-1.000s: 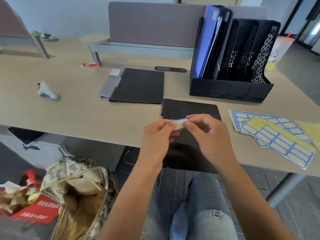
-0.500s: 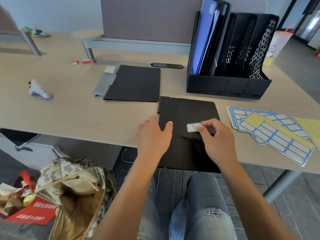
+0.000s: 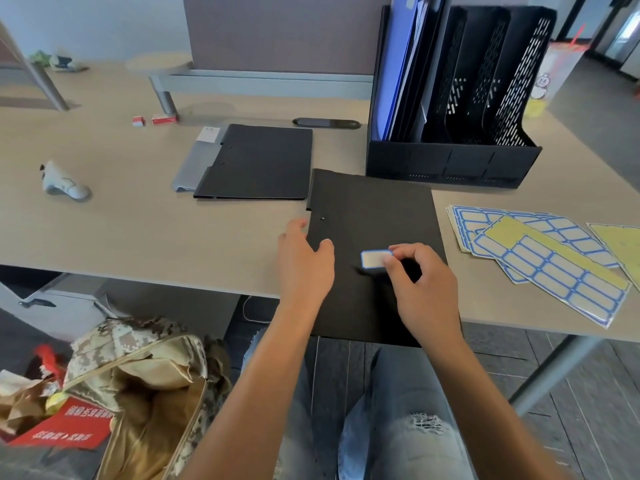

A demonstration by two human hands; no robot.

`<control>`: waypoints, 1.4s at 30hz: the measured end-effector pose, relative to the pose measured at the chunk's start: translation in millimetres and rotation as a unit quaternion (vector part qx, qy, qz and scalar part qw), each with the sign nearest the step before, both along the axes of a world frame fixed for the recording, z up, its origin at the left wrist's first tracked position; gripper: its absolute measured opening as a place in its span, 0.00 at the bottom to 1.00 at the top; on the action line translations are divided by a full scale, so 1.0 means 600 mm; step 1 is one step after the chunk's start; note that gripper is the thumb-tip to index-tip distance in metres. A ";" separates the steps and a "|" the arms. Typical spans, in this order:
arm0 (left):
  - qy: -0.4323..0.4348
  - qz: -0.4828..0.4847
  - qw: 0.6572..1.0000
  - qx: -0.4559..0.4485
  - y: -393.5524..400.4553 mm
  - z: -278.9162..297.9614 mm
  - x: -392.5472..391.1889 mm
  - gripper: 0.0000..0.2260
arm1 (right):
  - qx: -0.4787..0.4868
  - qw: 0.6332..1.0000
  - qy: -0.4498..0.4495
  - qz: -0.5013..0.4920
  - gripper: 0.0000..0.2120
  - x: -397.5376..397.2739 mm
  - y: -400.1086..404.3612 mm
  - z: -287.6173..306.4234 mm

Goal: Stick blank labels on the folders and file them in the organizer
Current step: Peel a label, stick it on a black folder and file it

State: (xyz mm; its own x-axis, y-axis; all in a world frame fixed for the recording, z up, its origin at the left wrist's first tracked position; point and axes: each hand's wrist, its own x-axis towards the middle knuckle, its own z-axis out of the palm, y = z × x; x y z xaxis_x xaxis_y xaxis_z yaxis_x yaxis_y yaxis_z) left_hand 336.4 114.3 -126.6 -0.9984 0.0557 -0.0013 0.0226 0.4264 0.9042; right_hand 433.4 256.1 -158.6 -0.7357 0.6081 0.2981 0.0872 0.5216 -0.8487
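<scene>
Now right hand [image 3: 420, 289] pinches label [image 3: 372, 259] mid-folder [image 3: 367, 216], edges clear.

A light wooden desk [image 3: 138, 237] carries a black folder [image 3: 374, 220] at its near edge, another black folder [image 3: 256, 161] farther left, a black organizer [image 3: 453, 161] at the far right, label sheets [image 3: 540, 258] on the right, and a small white object [image 3: 64, 183] at left.

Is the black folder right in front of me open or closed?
Closed. The black folder lies flat as a single cover, the label on top.
</scene>
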 end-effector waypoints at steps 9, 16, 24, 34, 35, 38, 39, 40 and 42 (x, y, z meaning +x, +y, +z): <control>0.044 0.024 0.992 0.113 0.006 0.023 0.028 0.19 | -0.073 0.990 0.071 -0.100 0.03 0.011 0.041 0.035; 0.123 0.007 0.980 0.155 0.041 0.086 0.041 0.20 | -0.094 0.979 0.154 -0.095 0.05 0.012 0.090 0.122; 0.149 -0.005 0.965 0.217 0.109 0.152 0.037 0.18 | -0.120 0.954 0.264 -0.078 0.06 0.032 0.140 0.222; 0.141 -0.009 0.955 0.261 0.143 0.218 0.037 0.37 | -0.125 0.943 0.302 -0.058 0.06 0.040 0.164 0.265; 0.150 -0.012 0.955 0.255 0.142 0.224 0.031 0.36 | -0.123 0.944 0.301 -0.057 0.06 0.038 0.163 0.267; 0.181 -0.014 0.957 0.227 0.142 0.243 0.022 0.31 | -0.120 0.945 0.300 -0.054 0.06 0.032 0.159 0.272; 0.192 -0.013 0.958 0.212 0.144 0.251 0.021 0.33 | -0.118 0.946 0.299 -0.052 0.06 0.030 0.157 0.272; 0.200 -0.013 0.960 0.195 0.145 0.258 0.021 0.36 | -0.114 0.946 0.297 -0.051 0.06 0.028 0.156 0.271; 0.224 -0.006 0.964 0.145 0.147 0.271 0.021 0.41 | -0.104 0.948 0.297 -0.052 0.06 0.025 0.155 0.269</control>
State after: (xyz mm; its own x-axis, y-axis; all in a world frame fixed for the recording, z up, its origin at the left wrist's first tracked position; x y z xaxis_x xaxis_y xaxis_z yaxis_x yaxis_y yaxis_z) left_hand 349.2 202.5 36.2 -0.8943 -0.0002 0.4474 0.4420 0.1548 0.8836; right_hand 448.6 348.8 3.0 -0.4089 0.7592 0.5064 -0.3971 0.3516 -0.8477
